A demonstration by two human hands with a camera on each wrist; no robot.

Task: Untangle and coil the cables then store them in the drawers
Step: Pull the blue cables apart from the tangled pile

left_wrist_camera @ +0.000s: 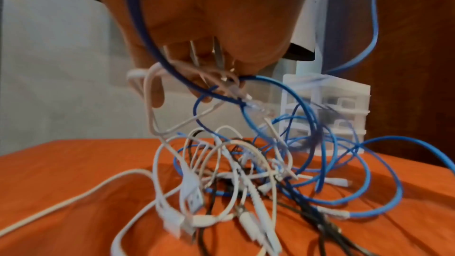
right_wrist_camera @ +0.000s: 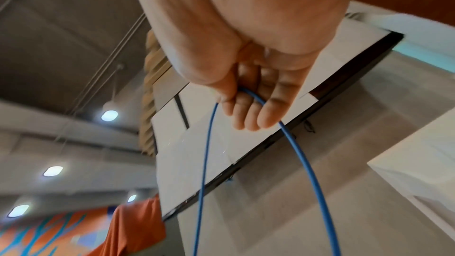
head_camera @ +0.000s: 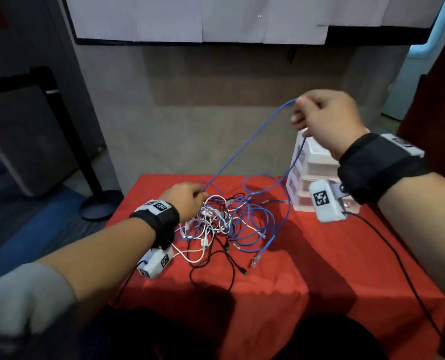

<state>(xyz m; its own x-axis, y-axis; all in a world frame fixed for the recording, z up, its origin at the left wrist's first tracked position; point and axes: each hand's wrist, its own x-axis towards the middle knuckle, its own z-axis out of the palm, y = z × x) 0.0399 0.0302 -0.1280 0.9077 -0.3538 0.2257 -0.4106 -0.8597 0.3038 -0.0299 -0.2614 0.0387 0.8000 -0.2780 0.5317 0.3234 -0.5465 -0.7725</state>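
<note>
A tangle of blue, white and black cables (head_camera: 226, 224) lies on the red tablecloth (head_camera: 281, 281). My right hand (head_camera: 320, 118) is raised high above the table and pinches a loop of the blue cable (head_camera: 244, 144), whose two strands hang down from it (right_wrist_camera: 302, 155). My left hand (head_camera: 187, 201) sits low at the pile's left edge, its fingers (left_wrist_camera: 197, 65) curled round white strands and a blue strand (left_wrist_camera: 268, 83) near a clear plug. A small clear plastic drawer unit (head_camera: 310, 175) stands at the back right, partly behind my right wrist.
A black stand with a round base (head_camera: 99, 203) rests on the floor left of the table. A grey wall (head_camera: 216, 113) rises behind it. Black wires from my wrist cameras trail over the cloth (head_camera: 398, 255). Bare cloth lies in front of the pile.
</note>
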